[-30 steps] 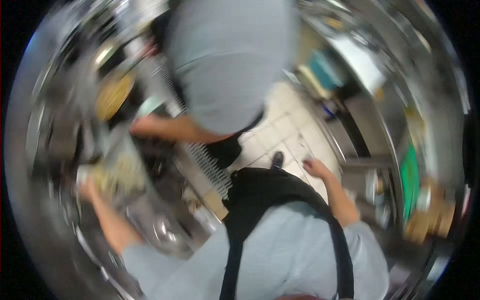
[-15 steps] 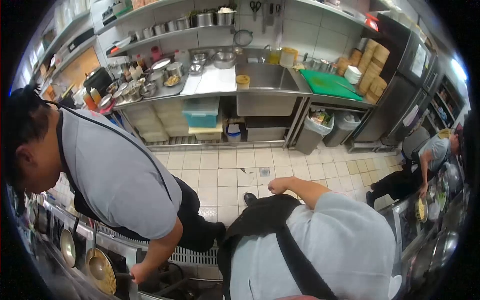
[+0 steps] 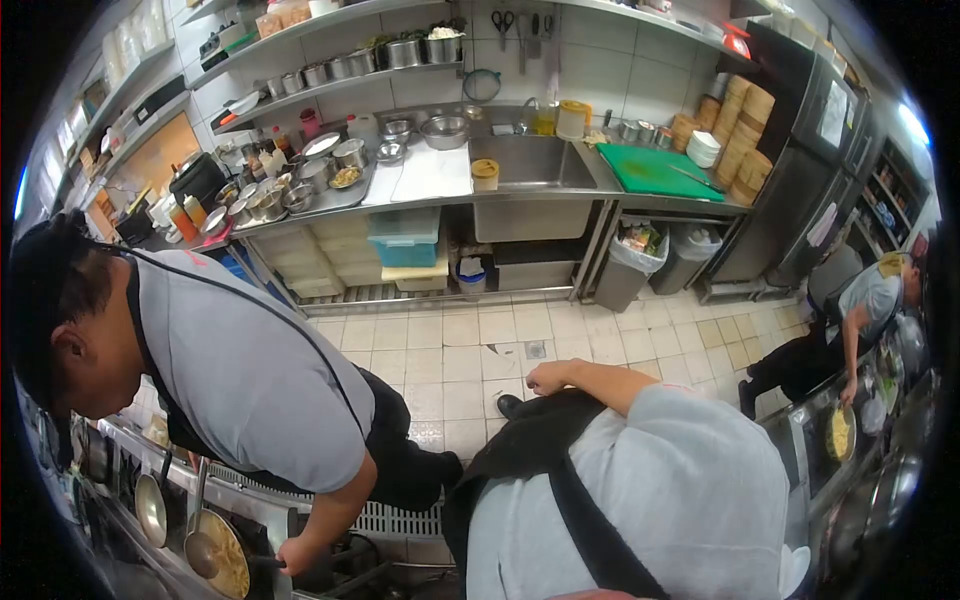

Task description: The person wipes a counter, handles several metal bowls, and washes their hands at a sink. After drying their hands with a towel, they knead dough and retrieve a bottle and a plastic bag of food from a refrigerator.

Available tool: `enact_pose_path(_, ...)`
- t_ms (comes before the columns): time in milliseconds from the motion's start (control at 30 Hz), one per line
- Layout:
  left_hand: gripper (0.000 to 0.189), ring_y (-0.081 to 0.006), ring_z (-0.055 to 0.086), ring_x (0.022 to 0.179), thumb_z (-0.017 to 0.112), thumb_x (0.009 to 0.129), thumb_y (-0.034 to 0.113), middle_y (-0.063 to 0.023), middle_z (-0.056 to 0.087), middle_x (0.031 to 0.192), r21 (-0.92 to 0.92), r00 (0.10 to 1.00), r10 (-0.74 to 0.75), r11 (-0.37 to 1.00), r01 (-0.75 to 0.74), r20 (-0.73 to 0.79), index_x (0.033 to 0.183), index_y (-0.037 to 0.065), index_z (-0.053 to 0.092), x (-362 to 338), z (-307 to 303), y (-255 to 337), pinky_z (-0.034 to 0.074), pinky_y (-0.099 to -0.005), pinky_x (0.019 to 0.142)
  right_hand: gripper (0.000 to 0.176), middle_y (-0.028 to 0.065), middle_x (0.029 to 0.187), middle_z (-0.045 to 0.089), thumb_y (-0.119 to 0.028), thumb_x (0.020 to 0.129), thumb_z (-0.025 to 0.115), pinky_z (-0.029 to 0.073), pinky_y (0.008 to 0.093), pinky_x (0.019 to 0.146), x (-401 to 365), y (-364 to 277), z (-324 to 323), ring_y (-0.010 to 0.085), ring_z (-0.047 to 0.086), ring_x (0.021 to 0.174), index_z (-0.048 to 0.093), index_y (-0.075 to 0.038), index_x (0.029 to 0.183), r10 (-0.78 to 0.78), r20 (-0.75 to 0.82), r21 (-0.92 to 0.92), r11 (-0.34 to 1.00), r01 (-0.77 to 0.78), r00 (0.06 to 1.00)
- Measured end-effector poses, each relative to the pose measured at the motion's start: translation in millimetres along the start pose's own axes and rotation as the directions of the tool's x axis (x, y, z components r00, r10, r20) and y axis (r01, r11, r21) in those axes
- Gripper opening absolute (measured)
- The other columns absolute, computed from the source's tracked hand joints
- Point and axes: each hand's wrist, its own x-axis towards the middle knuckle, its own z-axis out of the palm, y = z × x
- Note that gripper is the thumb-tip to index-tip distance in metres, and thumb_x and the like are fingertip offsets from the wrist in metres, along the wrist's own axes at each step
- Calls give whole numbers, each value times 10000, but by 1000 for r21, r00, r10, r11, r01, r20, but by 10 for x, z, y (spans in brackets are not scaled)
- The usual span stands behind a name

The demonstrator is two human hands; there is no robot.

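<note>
My right hand (image 3: 546, 378) is in front of my waist at the end of a bent, bare forearm, its fingers curled in with nothing visible in them. Just below it is my black apron (image 3: 525, 430), worn over a light grey shirt (image 3: 640, 490). It is not clear whether the hand touches the apron. A black shoe (image 3: 508, 405) shows on the floor beside the hand. My left hand is out of the picture.
At left a co-worker grips a wok (image 3: 230, 560) of food, with a ladle (image 3: 200, 550) in it. Another co-worker at right holds a pan (image 3: 841, 432). Across the tiled floor (image 3: 460, 360) stand a sink (image 3: 540, 165), green cutting board (image 3: 655, 172), bins (image 3: 630, 265) and fridge (image 3: 800, 160).
My view has shifted slightly, and my right hand appears a little further left. The co-worker at left has shifted right in view, and the ladle in the wok has moved.
</note>
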Motion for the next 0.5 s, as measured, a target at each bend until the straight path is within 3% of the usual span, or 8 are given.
enact_pose_path(167, 639, -332, 575, 1209, 695, 888, 338, -164, 545, 1392, -46, 999, 35, 998, -34, 22, 1421, 69, 469, -135, 35, 346, 491, -377, 992, 342, 184, 1097, 696, -227, 866, 553, 511, 453, 899, 10, 79, -161, 370, 649, 1043, 673, -75, 1148, 9, 77, -69, 998, -4, 997)
enact_pose_path(233, 637, -333, 576, 1207, 698, 887, 333, -164, 545, 1391, -61, 998, 60, 996, -58, 30, 1420, 70, 470, -184, 57, 517, 495, -374, 986, 296, 196, 1046, 705, -194, 831, 578, 524, 458, 847, 89, 159, -172, 371, 671, 988, 700, -51, 1060, -39, 43, -64, 997, 42, 998)
enact_pose_path(500, 629, -339, 577, 1198, 710, 885, 315, -161, 546, 1387, -153, 981, 190, 971, -184, 26, 1415, 73, 472, -362, 113, 1422, 511, -360, 963, 312, 196, 1072, 694, -230, 887, 552, 518, 465, 879, 230, 414, -142, 375, 656, 1014, 679, -63, 1118, -131, 96, 39, 991, 128, 987)
